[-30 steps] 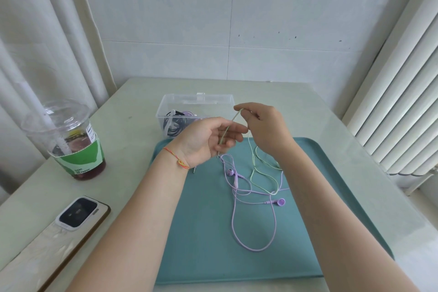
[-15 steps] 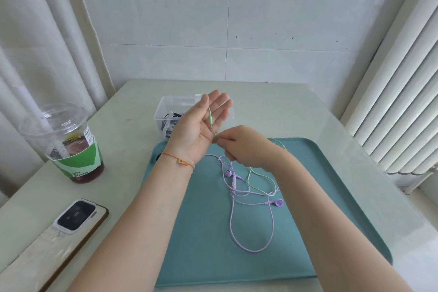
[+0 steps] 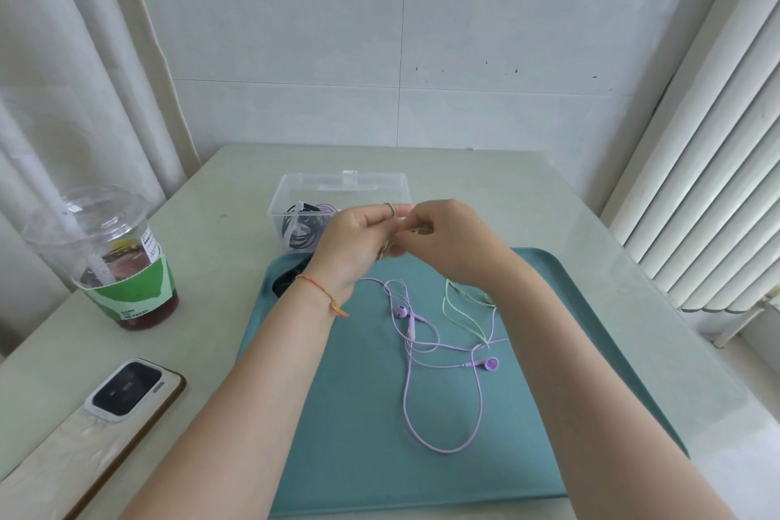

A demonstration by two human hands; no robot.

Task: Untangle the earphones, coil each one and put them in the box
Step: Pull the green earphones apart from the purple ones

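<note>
Your left hand point(image 3: 358, 241) and right hand point(image 3: 447, 243) meet fingertip to fingertip above the far edge of the teal tray point(image 3: 591, 350). Both grips are closed in a pinch on the green earphone cable point(image 3: 464, 310), though motion blur hides just how the fingers sit on it. A loop of cable seems to ring a fingertip of your left hand; whether more turns lie there cannot be told.

From under your right grip the green earphone cable drops onto the tray in slack loops just nearer you than that wrist. Its lower end crosses the purple earphones point(image 3: 443, 388), which lie loose on the tray below and between your two grips, one bud under your left grip and the other nearer you, beneath your right forearm. Their long loop runs toward you down the middle of the tray.

Just beyond your left grip stands the clear box point(image 3: 342, 190), open, on the worktop point(image 3: 485, 182), touching or nearly touching the tray's far edge. Coiled dark and purple cables already lie inside it. A dark object point(image 3: 287, 281) sits on the tray beside your left wrist, partly hidden.

Well to the left of your left grip are an iced drink cup point(image 3: 122, 262) and, nearer you, a phone point(image 3: 126, 391).
</note>
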